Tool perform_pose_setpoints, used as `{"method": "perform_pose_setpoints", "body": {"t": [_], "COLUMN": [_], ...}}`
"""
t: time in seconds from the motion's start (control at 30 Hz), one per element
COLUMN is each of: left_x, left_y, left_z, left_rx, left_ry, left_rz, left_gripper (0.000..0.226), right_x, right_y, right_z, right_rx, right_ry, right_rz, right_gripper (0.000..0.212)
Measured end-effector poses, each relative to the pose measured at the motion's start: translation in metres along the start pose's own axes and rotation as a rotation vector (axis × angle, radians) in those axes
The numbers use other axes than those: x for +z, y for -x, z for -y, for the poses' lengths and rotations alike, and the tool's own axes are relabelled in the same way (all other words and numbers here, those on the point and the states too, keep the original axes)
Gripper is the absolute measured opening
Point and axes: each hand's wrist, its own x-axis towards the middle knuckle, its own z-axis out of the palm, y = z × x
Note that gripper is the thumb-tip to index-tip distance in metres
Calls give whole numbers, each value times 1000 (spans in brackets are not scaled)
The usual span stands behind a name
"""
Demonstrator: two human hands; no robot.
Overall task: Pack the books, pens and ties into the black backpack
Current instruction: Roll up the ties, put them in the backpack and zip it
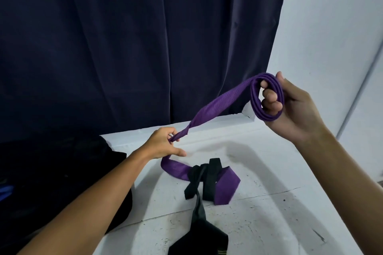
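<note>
The purple tie [215, 105] is partly wound into a coil that sits around the fingers of the right hand [294, 109], raised at the right of the scene; those fingers are curled through the coil's middle and the thumb lies over its top edge, so the hand holds the roll firmly. From the coil the tie runs down and left as a taut band to the left hand [161, 143], which pinches it between thumb and fingertips while one finger points out straight below. Past that pinch the tie loops down onto the surface and ends in its wide pointed blade, lying flat to the near right. A black tie [204, 178] lies crumpled across that blade, and its long end trails nearer, widening toward the bottom edge where it is cut off. Both rest on a white table [259, 213] with scuffs, dark specks and thin cracks. At the left, a black backpack [62, 182] sits on the table's edge, so dark that its opening and shape are hard to make out; a bit of blue shows at the far left edge. Behind hangs a dark navy curtain [124, 37], and a white wall [331, 27] fills the right.
</note>
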Motion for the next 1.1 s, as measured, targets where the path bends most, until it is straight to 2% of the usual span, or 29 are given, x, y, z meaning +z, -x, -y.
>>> {"method": "perform_pose_setpoints", "body": {"t": [0.03, 0.1, 0.17, 0.2, 0.3, 0.33, 0.37, 0.47, 0.5, 0.53, 0.6, 0.67, 0.77, 0.83, 0.93, 1.0, 1.1], "left_x": [-1, -11, -31, -44, -82, -91, -99, -107, -105, -100, -81, -51, 6, 39, 74, 83, 80], "left_y": [0, 1, 3, 3, -1, -7, -14, -27, -28, -28, -19, -2, 25, 35, 42, 43, 41], "left_z": [-1, -18, -47, -60, -90, -95, -99, -106, -105, -105, -109, -113, -110, -104, -101, -100, -88], "left_rx": [-52, -133, -118, -69, 88, 91, 59, -58, -47, 3, 142, 275, 371, 361, 243, 183, 161], "left_ry": [7, 2, 64, 173, 545, 570, 513, 117, 66, 80, 114, 163, 387, 567, 785, 799, 781], "left_rz": [28, 206, 437, 535, 715, 675, 541, -13, -133, -184, -151, -45, 104, 59, -152, -275, -250], "left_gripper": [54, 51, 41, 45, 93, 103, 109, 118, 118, 116, 106, 92, 75, 73, 62, 49, 38], "right_x": [0, 0, -1, -2, -1, 0, 2, 7, 9, 10, 14, 17, 22, 23, 22, 21, 19], "right_y": [0, 0, -1, -1, -3, -2, -2, -1, -1, -1, -1, -3, -5, -4, -3, -1, 2], "right_z": [0, 0, 0, -1, -6, -7, -8, -9, -10, -11, -14, -19, -27, -32, -37, -40, -43], "right_rx": [8, 22, 33, 41, 77, 88, 96, 117, 127, 139, 169, 199, 227, 239, 258, 258, 249], "right_ry": [1, -8, -28, -33, -40, -44, -45, -24, -12, 10, 69, 112, 115, 95, 75, 84, 102], "right_rz": [-19, -56, -84, -95, -125, -129, -130, -128, -126, -121, -104, -79, -34, 11, 45, 38, 18], "right_gripper": [45, 44, 43, 42, 40, 40, 40, 42, 45, 46, 46, 44, 42, 40, 37, 33, 29]}}
